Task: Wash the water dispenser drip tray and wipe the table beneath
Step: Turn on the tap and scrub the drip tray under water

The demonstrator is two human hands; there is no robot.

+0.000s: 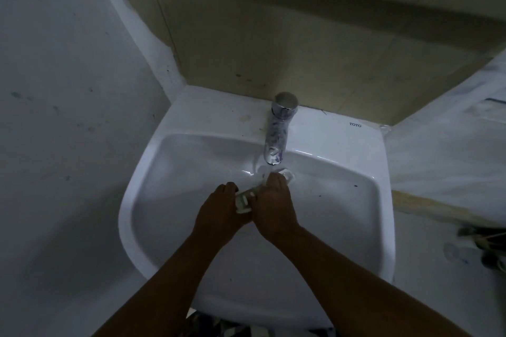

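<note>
A small white plastic drip tray (pixel 246 198) is held over the basin of a white sink (pixel 175 172), just below the spout of a chrome tap (pixel 276 134). My left hand (pixel 219 209) grips the tray's near left end. My right hand (pixel 273 205) closes over its right side, and the tray's far end (pixel 287 174) pokes out past my fingertips. Water seems to run from the spout onto the tray, though the dim light makes this hard to confirm. Most of the tray is hidden between my hands.
The sink sits in a dim corner, with a pale wall (pixel 68 117) on the left and a beige tiled wall (pixel 301 35) behind. A white ledge or counter (pixel 443 159) runs along the right. Dark objects (pixel 490 249) lie at the right edge.
</note>
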